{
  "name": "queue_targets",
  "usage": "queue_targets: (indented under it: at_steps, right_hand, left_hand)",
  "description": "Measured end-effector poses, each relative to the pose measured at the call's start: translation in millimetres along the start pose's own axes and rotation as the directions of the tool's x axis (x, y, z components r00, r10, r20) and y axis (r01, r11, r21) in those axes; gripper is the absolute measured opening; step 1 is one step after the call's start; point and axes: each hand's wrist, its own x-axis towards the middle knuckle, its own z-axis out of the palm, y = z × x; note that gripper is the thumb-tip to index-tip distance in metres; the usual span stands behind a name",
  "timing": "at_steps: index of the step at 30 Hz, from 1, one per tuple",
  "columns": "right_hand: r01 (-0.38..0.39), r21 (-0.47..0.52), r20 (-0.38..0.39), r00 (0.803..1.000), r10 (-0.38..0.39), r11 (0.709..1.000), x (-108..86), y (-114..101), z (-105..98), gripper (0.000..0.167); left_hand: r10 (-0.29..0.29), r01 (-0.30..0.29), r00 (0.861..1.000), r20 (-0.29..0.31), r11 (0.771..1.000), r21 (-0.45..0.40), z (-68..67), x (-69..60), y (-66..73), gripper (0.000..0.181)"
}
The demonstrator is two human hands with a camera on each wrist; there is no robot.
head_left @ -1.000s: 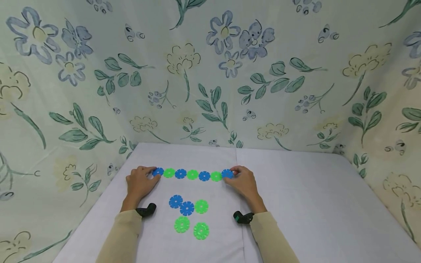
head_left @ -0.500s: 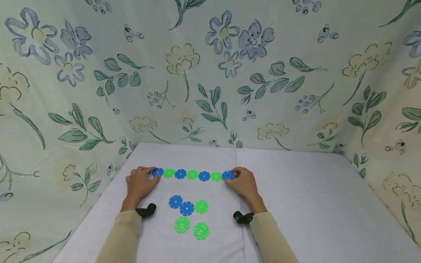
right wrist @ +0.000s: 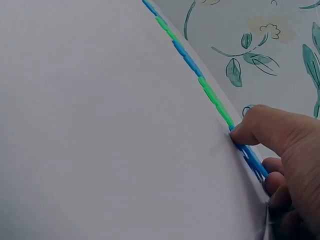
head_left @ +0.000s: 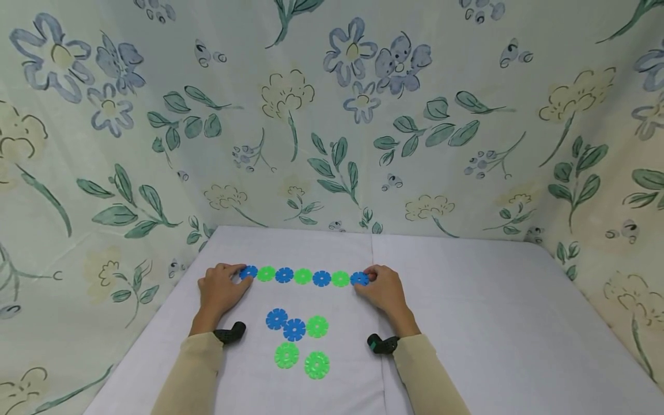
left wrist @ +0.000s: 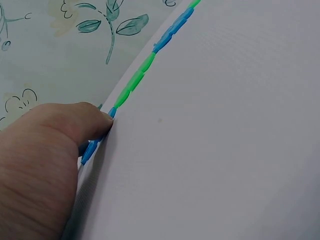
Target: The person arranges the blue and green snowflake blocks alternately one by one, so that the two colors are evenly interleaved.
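Observation:
Blue and green notched plastic discs stand edge to edge in one straight row, colours alternating, near the far side of the table. My left hand [head_left: 220, 288] pinches the blue disc [head_left: 249, 272] at the row's left end between thumb and fingers. At the other end, my right hand [head_left: 386, 291] grips another blue disc [head_left: 359, 279], thumb at the near rim and fingers behind. Between them lie several discs, among them a green disc [head_left: 303, 276]. In the wrist views the row appears nearly edge-on; whether it touches the cloth I cannot tell.
Loose discs lie on the white cloth [head_left: 493, 323] between my forearms: two overlapping blue discs [head_left: 294, 330], a green disc [head_left: 317, 327] beside them, and two green ones nearer me. A flowered curtain [head_left: 332, 115] rises behind the table and along its sides.
The right-end blue disc and my right hand have shifted very slightly right and toward me. My left hand and the loose discs stay where they were.

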Motion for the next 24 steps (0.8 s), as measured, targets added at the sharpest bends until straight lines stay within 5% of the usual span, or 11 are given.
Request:
queue_targets:
  at_steps: [24]
  right_hand:
    - [-0.041,0.020,0.057,0.998,0.039,0.999,-2.1,-2.2,-4.7,0.043]
  left_hand:
    - [0.003,-0.003,1.000,-0.005,1.000,0.005,-0.3,-0.1,-0.1,0.047]
